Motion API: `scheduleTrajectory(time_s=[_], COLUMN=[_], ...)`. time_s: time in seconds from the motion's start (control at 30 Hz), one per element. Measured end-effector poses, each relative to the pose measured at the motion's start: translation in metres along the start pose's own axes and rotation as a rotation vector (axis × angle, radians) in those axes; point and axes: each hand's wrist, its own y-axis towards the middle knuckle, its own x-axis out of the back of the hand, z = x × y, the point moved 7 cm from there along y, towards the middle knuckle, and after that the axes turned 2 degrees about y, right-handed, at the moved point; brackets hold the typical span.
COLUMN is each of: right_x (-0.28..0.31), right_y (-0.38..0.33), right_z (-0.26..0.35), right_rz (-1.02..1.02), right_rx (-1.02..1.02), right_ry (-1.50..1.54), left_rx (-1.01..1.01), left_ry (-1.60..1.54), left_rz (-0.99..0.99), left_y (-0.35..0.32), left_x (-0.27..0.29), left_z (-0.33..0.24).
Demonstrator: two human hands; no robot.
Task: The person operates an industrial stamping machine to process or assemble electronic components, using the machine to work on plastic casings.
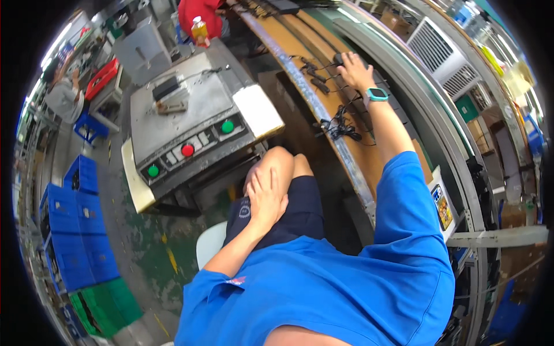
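Observation:
My left hand point(267, 198) lies on my left thigh, its fingers spread and nothing in it. To the right, my right arm stretches over a long wooden workbench point(353, 151). My right hand point(356, 74) is there with its fingers extended beside a small black object point(339, 59), partly hidden by the fingertips; I cannot tell its kind. A bundle of black cables point(341, 126) lies on the bench nearer to me. Farther along are more black corded pieces point(315, 78), just left of my right hand.
A grey machine point(190, 109) with a red button point(187, 150) and green buttons stands at front left. Blue crates point(78, 207) and green crates point(107, 305) line the left floor. A person in red point(201, 17) is beyond the machine, another person in grey point(64, 98) at far left.

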Motion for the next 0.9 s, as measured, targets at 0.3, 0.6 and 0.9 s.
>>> scheduleTrajectory(time_s=[0.3, 0.6, 0.9], right_x=[0.002, 0.022, 0.144], right_y=[0.006, 0.012, -0.211], right_z=[-0.005, -0.049, -0.075], right_rz=[0.017, -0.016, 0.7], right_rx=[-0.029, -0.026, -0.692], right_ry=[-0.041, 0.573, 0.179], left_rx=[0.006, 0.055, -0.015], left_ry=[-0.299, -0.41, -0.38], left_rz=[-0.401, -0.451, -0.484], left_y=[-0.071, -0.086, -0.063], left_x=[0.135, 0.114, 0.123], left_z=[0.023, 0.058, 0.047])
